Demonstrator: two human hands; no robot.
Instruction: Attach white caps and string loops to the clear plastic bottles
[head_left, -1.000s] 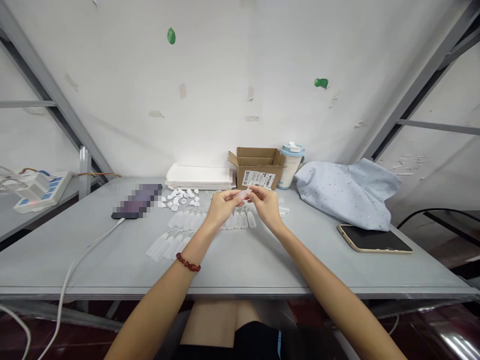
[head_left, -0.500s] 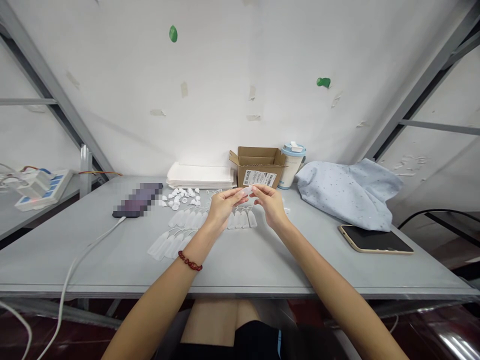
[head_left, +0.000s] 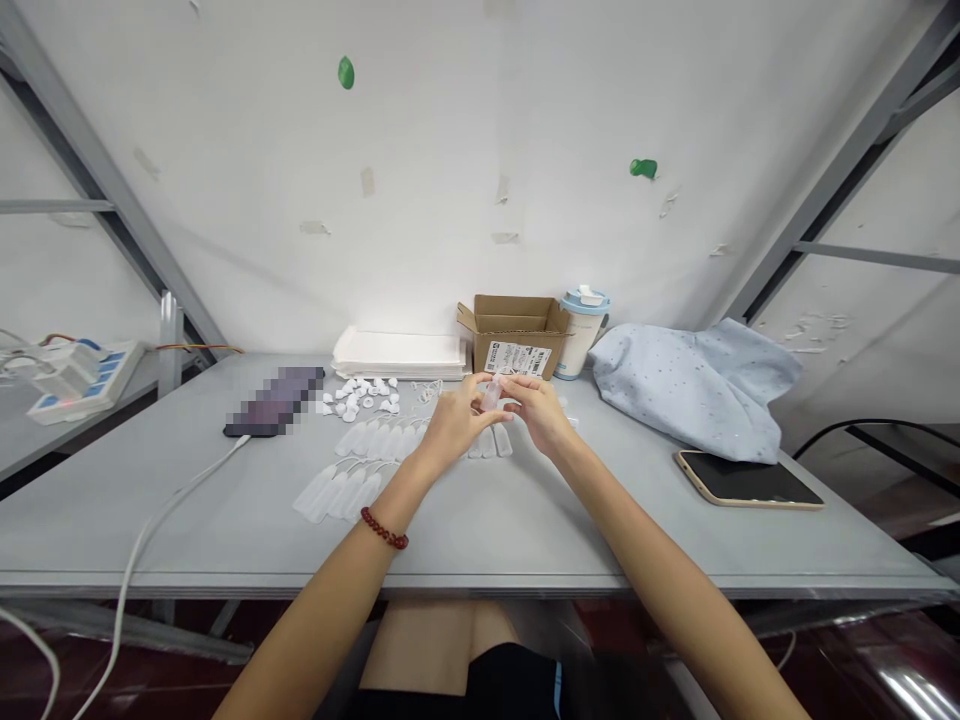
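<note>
The left hand (head_left: 454,416) and right hand (head_left: 538,412) pinch a small, translucent piece (head_left: 491,396) before the cardboard box (head_left: 519,330) at the back edge of the surface (head_left: 517,530); flat, tapered, translucent tags (head_left: 375,440) lie in rows nearby.

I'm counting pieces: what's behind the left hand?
Translucent pieces lie in a row, showing on both sides of the left hand; any in between are covered, uncountable.
</note>
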